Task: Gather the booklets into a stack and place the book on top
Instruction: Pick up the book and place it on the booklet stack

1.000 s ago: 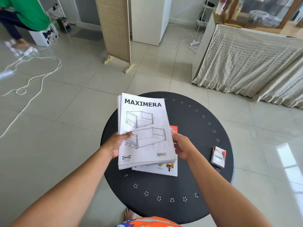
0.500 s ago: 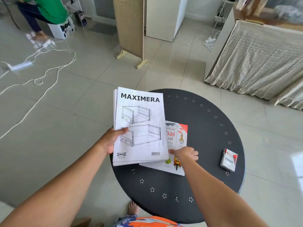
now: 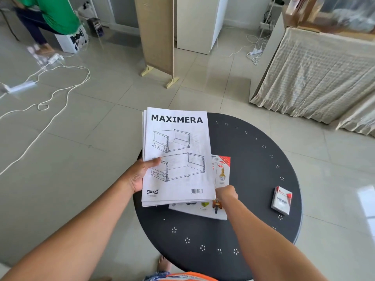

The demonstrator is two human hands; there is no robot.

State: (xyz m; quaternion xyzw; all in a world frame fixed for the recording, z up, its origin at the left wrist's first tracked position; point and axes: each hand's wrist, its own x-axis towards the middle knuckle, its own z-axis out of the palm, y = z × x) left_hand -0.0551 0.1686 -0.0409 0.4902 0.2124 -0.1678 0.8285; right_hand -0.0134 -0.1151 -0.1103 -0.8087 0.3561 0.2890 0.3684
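Booklets point(image 3: 177, 157), MAXIMERA cover on top, sit as one sheaf held above the left part of the round black tabletop point(image 3: 253, 179), far edge overhanging the rim. Left hand point(image 3: 140, 175) grips the sheaf at its left edge, thumb on the cover, fingers hidden beneath. Thin paper, light, floppy; judged it will sag and fan if held by one corner, so pinch mid-edge or support from below. Several page edges show along the left side; count unclear.

Right of the booklets, partly under them, lies the book point(image 3: 221, 173), flat on the tabletop, red corner and colourful pictures showing. Glossy cover, probably stiffer and slicker than the booklets; best taken by its free right edge. Most of its cover is hidden, title unreadable.

Right hand point(image 3: 226, 192) rests curled at the booklets' lower right corner, over the book; cannot tell if it pinches anything, fingertips hidden.

Further right of the booklets, a small red-white pack point(image 3: 281, 200) stands well apart, not part of the task.
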